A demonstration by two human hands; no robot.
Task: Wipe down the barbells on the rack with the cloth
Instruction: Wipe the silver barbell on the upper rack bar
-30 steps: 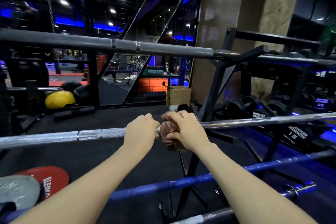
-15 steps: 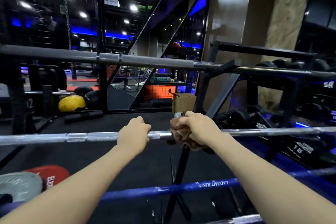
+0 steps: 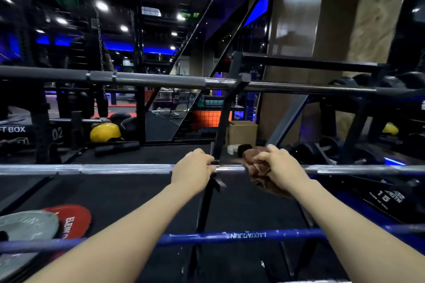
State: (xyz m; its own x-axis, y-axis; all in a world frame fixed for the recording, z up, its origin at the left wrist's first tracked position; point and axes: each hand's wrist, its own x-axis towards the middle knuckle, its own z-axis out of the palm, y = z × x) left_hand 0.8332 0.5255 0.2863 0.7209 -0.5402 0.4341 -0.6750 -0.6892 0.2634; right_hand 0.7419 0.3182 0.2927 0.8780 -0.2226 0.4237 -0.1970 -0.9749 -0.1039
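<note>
Meanwhile, a person's left hand (image 3: pixel 192 169) is gripping the silver barbell (image 3: pixel 92 169) lying across the black rack (image 3: pixel 224 122), fingers (image 3: pixel 208 163) curled around the shaft, while the right hand (image 3: pixel 279 167) is clutching a brown cloth (image 3: pixel 255 167) bunched around the same bar just to the right. Above it a grey barbell (image 3: pixel 147 81) is resting on the rack, and a blue barbell (image 3: pixel 230 235) is lying below, near red (image 3: pixel 73 220) and grey weight plates (image 3: pixel 25 225).
</note>
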